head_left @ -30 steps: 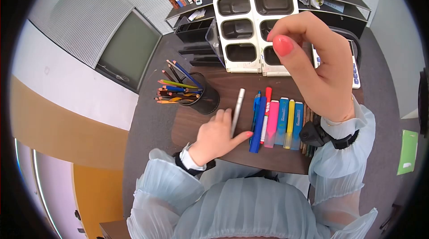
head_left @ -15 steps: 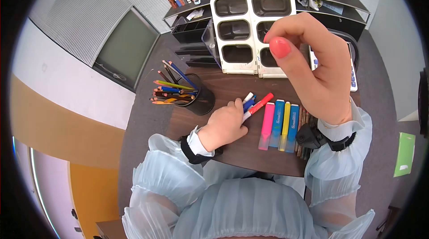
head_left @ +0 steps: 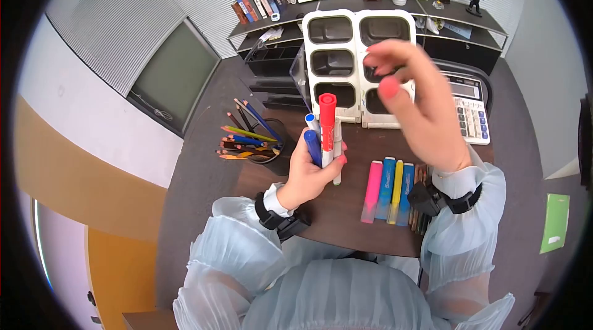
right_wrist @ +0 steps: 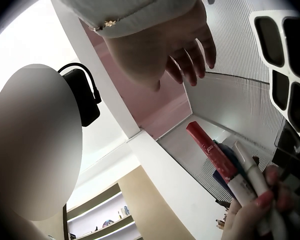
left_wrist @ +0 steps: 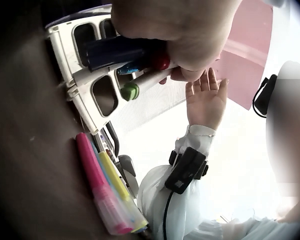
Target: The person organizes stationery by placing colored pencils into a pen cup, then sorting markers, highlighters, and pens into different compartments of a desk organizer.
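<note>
My left hand (head_left: pixel 304 175) grips a bundle of pens and markers, raised over the table with their tops pointing up. In it are a red-capped marker (head_left: pixel 327 114), a blue marker (head_left: pixel 313 146), a white pen (head_left: pixel 338 157) with a green end (left_wrist: pixel 130 91), and one with a blue-and-white end (head_left: pixel 310 119). My right hand (head_left: pixel 425 114) hovers to the right of the bundle, fingers loosely bent and holding nothing. Below it lie a pink highlighter (head_left: pixel 372 191), a yellow highlighter (head_left: pixel 396 193) and two blue ones, side by side.
A black mesh cup (head_left: pixel 281 160) of coloured pencils stands at the left. Behind the hands is a white-framed organizer (head_left: pixel 356 52) with several dark compartments. A calculator (head_left: pixel 474 117) lies at the right, and several brown pencils (head_left: pixel 421 206) beside the highlighters.
My left hand has gathered the white pen, blue and red markers from the table and lifted them upright. The right hand has lowered slightly and its fingers have spread.
</note>
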